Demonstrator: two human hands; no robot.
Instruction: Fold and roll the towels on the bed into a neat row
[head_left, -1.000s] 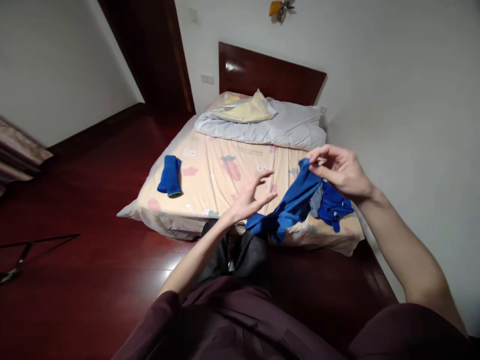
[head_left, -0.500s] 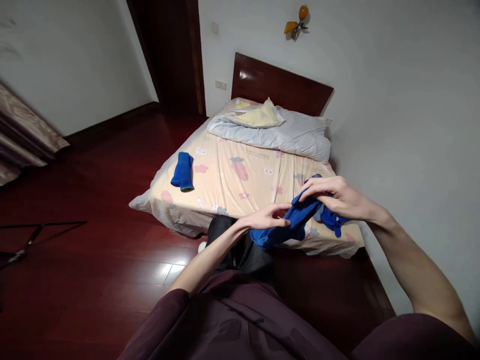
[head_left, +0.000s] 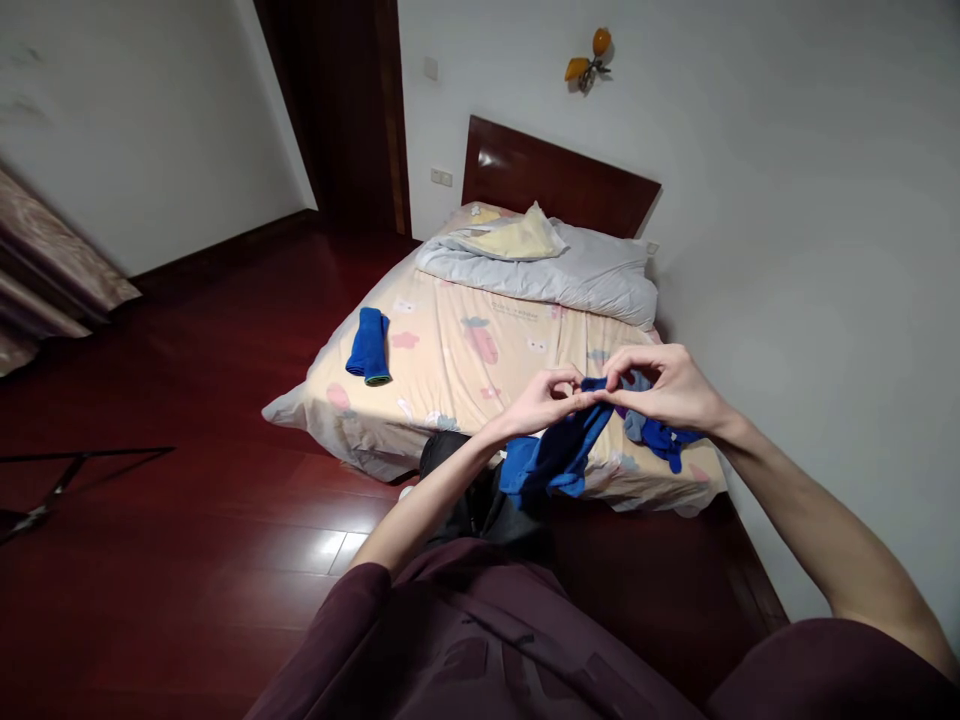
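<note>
My left hand (head_left: 551,402) and my right hand (head_left: 660,385) pinch the top edge of a blue sock (head_left: 561,455) between thumb and fingers, close together. The sock hangs down from the pinch over the near edge of the bed, its lower part loose and creased. Partly behind my right hand, a small pile of blue and grey socks (head_left: 664,442) lies on the bed's near right corner. Toward the left side of the bed rests a folded blue pair, apparently socks (head_left: 369,347), with a green-edged end.
The bed (head_left: 450,350) wears a peach printed sheet. A rolled pale quilt (head_left: 540,278) and a yellow cloth (head_left: 521,238) lie near the headboard (head_left: 555,165). A black stand leg (head_left: 75,465) is on the dark red floor at left. A wall borders the bed's right side.
My hands have come together at the sock's upper edge. The sock, stretched slantwise before, now hangs more steeply. My left hand has gone from loosely apart to a pinch.
</note>
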